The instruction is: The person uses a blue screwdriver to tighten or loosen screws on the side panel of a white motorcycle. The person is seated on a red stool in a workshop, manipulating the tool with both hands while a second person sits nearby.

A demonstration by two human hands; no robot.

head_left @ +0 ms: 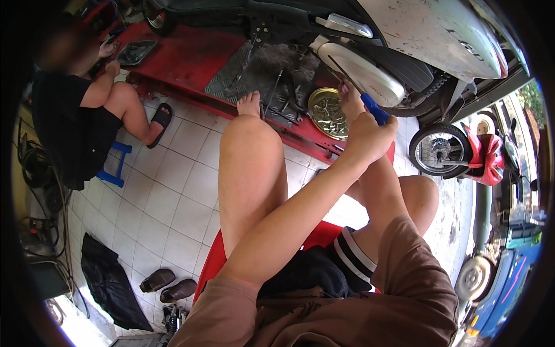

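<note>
The left hand's (368,139) fingers are wrapped tightly around a blue-handled tool (375,109), its grip thick and smooth, its dark shaft straight, thin and pointing to eleven o'clock. Also at eleven o'clock from that hand, just beside the shaft, the right hand (350,103) has its fingers curled; they are partly hidden, and I cannot tell whether they pinch anything. The right forearm passes beneath the left hand.

Close by, at ten o'clock, a round, brass-coloured tray (310,110) with a shiny rim holds a jumble of small metal parts. At twelve sits the long, rounded white cover (361,72) of a motorcycle, hard and smooth, near the tool.

Farther out at ten o'clock, slim steel tools are scattered over a grimy sheet of raised-pattern metal plate (219,87), laid on a low tabletop (185,58) of scuffed red paint. The wearer's bare foot (249,104) is at its edge, between nine and ten.

Well apart at nine, a person in black (63,115) sits on a blue plastic stool (120,165), near a dark shallow tray (128,56). At three stands a glossy red motorbike (491,165) with a spoked wheel. At eight, dull brown shoes (157,280) and a creased black sheet (110,283) lie on square, pale floor tiles (167,196).
</note>
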